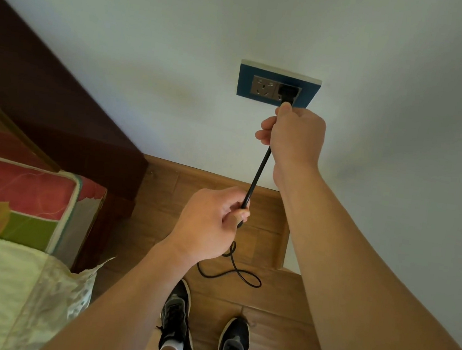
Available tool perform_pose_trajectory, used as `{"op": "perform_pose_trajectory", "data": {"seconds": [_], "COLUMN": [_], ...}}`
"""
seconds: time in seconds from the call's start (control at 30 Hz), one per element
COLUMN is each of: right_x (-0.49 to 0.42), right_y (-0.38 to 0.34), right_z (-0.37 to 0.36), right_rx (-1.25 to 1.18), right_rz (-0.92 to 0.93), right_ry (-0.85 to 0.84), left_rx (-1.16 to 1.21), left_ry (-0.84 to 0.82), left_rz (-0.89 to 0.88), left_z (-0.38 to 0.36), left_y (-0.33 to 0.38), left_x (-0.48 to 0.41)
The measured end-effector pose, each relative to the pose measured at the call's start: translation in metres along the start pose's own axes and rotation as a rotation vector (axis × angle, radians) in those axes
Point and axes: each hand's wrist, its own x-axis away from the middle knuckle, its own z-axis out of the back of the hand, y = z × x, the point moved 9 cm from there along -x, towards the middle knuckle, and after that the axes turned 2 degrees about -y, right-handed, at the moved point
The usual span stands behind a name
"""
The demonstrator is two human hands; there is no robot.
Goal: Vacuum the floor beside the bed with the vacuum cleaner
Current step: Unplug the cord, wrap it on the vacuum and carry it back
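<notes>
black plug (288,92) sits in wall socket (259,86); left hand (206,224) and right hand (295,136) grip cord (257,175).

Plug (288,93), apparently seated, in the socket (259,86); bed (17,195) to its left.

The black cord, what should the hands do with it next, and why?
Probably let go of the cord and turn to the vacuum, which is out of view. The plug looks fully seated in the right outlet of the wall socket; the right hand grips the cord just below it, the left hand lower down.
</notes>
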Motion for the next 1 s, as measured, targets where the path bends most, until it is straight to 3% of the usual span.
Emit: {"op": "perform_pose_trajectory", "data": {"seconds": [0.17, 0.27, 0.33, 0.43, 0.67, 1.0], "right_x": [0.003, 0.033, 0.058, 0.063, 0.076, 0.133], "right_y": [-0.004, 0.012, 0.035, 0.051, 0.005, -0.055], "right_z": [0.002, -0.004, 0.000, 0.017, 0.010, -0.002], "right_rx": [-0.021, 0.038, 0.029, -0.053, 0.048, 0.012], "right_rz": [-0.023, -0.013, -0.033, -0.078, 0.085, 0.196], "right_ry": [0.023, -0.051, -0.083, -0.051, -0.138, -0.303], "left_rx": [0.017, -0.041, -0.004, 0.083, 0.046, 0.165], "left_ry": [0.002, -0.105, -0.162, -0.114, -0.080, 0.011], "left_rz": [-0.002, -0.010, 0.040, 0.116, 0.131, 0.172], "left_z": [0.001, -0.020, -0.038, -0.038, -0.018, 0.028], "left_y": [0.003, -0.005, -0.019, -0.034, -0.005, 0.025], "left_x": [0.000, 0.014, 0.038, 0.062, 0.066, 0.107]}}
